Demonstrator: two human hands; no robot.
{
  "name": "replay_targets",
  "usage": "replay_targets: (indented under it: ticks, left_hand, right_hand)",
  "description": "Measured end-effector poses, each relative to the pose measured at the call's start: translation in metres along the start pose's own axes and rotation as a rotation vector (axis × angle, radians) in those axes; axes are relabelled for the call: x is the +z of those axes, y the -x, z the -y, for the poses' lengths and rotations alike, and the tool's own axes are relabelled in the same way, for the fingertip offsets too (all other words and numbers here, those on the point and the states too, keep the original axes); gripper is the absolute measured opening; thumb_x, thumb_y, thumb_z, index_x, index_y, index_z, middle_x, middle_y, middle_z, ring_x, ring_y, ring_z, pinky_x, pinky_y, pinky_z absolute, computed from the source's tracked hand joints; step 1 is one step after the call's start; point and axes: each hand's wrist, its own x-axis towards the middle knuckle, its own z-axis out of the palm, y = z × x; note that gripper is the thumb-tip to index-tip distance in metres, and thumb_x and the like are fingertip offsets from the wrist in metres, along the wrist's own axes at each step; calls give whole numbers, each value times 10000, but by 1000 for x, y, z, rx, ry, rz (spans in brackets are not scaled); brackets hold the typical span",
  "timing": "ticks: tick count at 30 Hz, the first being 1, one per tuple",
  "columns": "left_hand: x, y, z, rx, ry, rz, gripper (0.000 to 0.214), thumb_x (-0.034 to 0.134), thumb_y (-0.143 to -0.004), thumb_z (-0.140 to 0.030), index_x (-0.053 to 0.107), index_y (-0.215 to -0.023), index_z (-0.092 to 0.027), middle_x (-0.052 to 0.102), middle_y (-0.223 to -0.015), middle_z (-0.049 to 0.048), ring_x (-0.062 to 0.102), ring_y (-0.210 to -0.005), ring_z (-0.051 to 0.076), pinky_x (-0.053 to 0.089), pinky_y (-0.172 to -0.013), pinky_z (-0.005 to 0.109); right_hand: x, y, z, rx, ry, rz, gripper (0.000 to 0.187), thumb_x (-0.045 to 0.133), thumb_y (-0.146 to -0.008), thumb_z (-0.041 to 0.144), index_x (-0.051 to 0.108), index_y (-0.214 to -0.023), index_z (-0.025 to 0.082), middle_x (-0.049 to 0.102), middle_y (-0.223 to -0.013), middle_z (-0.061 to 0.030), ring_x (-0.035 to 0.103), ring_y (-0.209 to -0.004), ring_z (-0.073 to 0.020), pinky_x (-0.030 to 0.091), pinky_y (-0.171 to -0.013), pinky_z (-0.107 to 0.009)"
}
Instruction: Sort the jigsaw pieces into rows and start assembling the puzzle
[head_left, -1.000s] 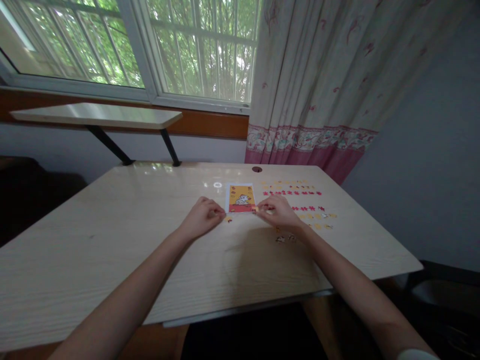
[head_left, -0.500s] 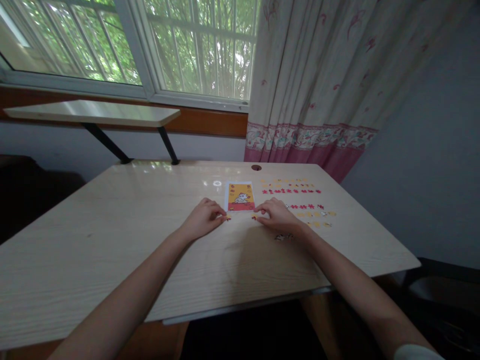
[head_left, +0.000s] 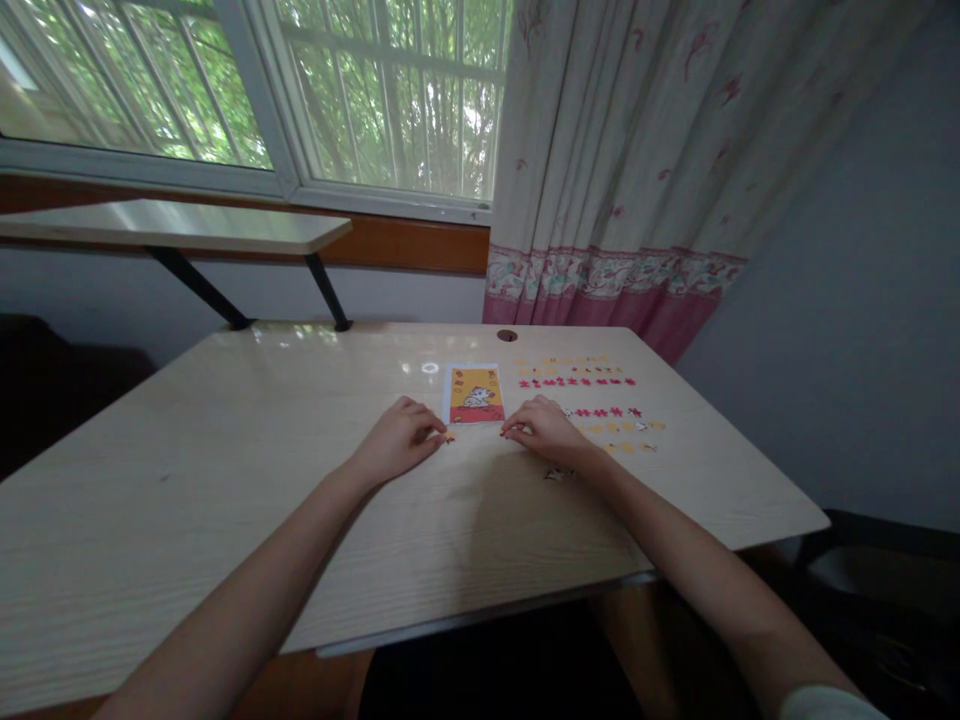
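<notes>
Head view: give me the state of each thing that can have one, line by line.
Picture card, flat, printed side up
Left hand, fingers bent at a small yellow piece, grip unclear
Right hand, fingers bent near the card's lower right corner, grip unclear
Red pieces, loose, in rows
Curtain, hanging in folds
Window, open or shut unclear

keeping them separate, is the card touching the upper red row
Apart: the head view shows bare tabletop between the card and the upper red row.
</notes>
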Motion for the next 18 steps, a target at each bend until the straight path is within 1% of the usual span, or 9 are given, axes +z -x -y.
replay_targets:
  ticks: [9, 18]
  left_hand:
    - [1, 1, 3, 0, -11, 3, 209, 519, -822, -341, 670, -855, -201, 651, -785, 47, 555, -819, 192, 388, -781, 349]
    - [1, 0, 3, 16, -27, 10, 202, 521, -821, -339, 667, -866, -208, 658, -782, 39, 562, -808, 188, 390, -783, 349]
  right_hand:
    - [1, -1, -3, -45, 14, 15, 160, 573, -824, 315, 706, -875, 243, 676, -838, -31, 524, -832, -164, 326, -781, -282]
    - [2, -1, -3, -64, 11, 9, 167, 560, -836, 305, 708, -877, 239, 681, -827, -33, 540, -834, -158, 327, -785, -280]
